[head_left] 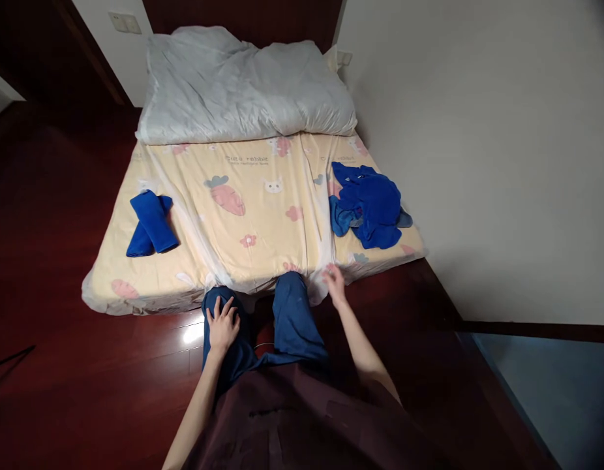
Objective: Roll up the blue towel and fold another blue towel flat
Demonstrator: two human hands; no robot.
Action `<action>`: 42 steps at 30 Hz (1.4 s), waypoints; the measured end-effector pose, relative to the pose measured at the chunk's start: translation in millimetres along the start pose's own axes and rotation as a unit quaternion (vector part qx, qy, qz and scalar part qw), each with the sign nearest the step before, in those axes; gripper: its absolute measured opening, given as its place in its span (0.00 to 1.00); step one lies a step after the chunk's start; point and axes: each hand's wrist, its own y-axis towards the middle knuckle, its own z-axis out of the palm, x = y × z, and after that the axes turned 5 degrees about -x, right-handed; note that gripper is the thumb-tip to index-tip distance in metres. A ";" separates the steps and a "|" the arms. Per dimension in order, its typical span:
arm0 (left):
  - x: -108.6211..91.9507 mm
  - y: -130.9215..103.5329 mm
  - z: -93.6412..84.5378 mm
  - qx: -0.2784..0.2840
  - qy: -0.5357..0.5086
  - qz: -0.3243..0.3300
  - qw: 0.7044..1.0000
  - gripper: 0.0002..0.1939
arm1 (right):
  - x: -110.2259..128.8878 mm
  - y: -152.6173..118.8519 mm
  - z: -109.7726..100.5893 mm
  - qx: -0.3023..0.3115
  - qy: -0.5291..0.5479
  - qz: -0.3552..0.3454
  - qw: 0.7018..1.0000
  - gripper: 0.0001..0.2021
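The left hand (222, 325) is laid flat on the left knee (224, 339), fingers spread and open, with nothing held. Its forearm is stretched up from the lower edge of the frame, where the elbow is cut off. The right hand (335, 284) is held just beyond the right knee (292, 307), palm down and fingers loosely open, at the near edge of the mattress (253, 215); whether the fingertips are touching the sheet or only hovering over it cannot be told, as the hand is slightly blurred. Nothing is gripped by it. The right forearm is extended forward and slightly left from the body. Both legs are covered by blue trousers, and the lap is hidden under a dark maroon garment (302, 418).

The mattress is laid directly on a dark red wooden floor (47, 261), with its right side set against a white wall (478, 163). It is covered by a pale yellow sheet printed with carrots and rabbits. Two rolled blue towels (151, 223) are placed on the left part of the sheet, touching each other in a V. A crumpled heap of blue cloths (369, 205) is seen on the right part, beyond the right hand and well apart from the rolls. At the far end, a white duvet (243, 88) is bunched across the mattress.
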 end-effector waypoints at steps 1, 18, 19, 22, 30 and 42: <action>-0.1 0.8 0.8 0.000 0.004 0.001 1.000 0.17 | 12.5 28.2 -7.9 -0.029 0.018 0.001 0.999 0.30; -10.0 10.3 10.7 -0.016 0.039 -0.017 0.999 0.17 | 110.9 253.9 -57.5 -0.120 0.160 0.099 0.975 0.28; -10.7 10.5 10.1 -0.015 0.038 -0.018 0.999 0.17 | 112.9 254.4 -58.4 -0.126 0.162 0.097 0.974 0.28; -11.8 10.8 8.4 -0.013 0.036 -0.019 0.999 0.17 | 128.4 252.5 -62.6 -0.134 0.166 0.056 0.975 0.27; -7.9 7.0 6.0 -0.006 0.034 -0.008 0.999 0.16 | 233.9 208.7 -68.1 -0.079 0.177 -0.212 0.958 0.19; -13.7 -48.0 -8.1 -0.001 -0.079 0.027 0.996 0.15 | 335.5 56.9 -1.5 0.102 0.145 -0.352 0.919 0.22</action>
